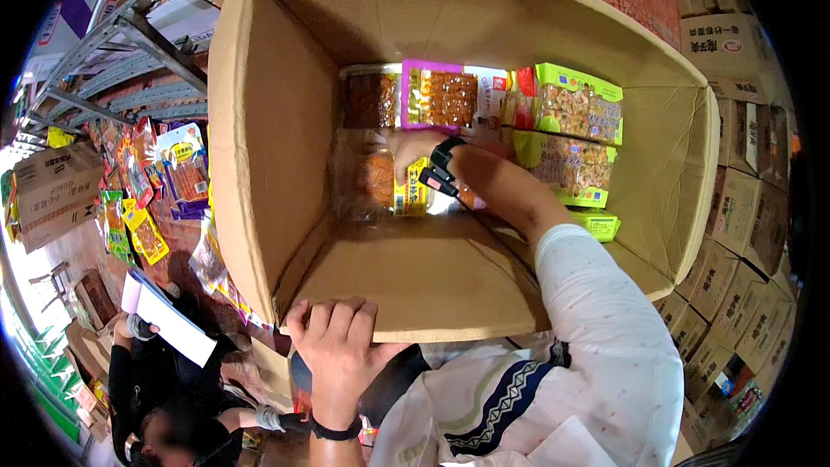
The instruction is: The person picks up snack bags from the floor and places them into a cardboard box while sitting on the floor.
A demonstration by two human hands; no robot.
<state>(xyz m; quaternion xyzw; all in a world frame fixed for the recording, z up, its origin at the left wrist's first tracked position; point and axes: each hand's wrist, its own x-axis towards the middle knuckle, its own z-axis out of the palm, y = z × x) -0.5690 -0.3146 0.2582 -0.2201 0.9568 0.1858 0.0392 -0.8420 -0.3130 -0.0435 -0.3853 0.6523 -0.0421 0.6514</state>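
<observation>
A large, deep cardboard carton stands right in front of me with its top uncovered. My left hand is curled over its near rim. Deep inside, my right hand reaches among food packs on the floor; its fingertips are partly hidden, so a grip cannot be made out. Beside it are a clear pack with a yellow label and a purple-edged pack of brown snacks. Dark snacks in a clear pack fill the far left corner. Green-edged snack packs lie along the right.
A metal shelf frame rises at left, above bagged snacks on the reddish floor. Stacked cartons line the right side. At lower left, another person holds a paper pad. A black cable trails from my right wrist.
</observation>
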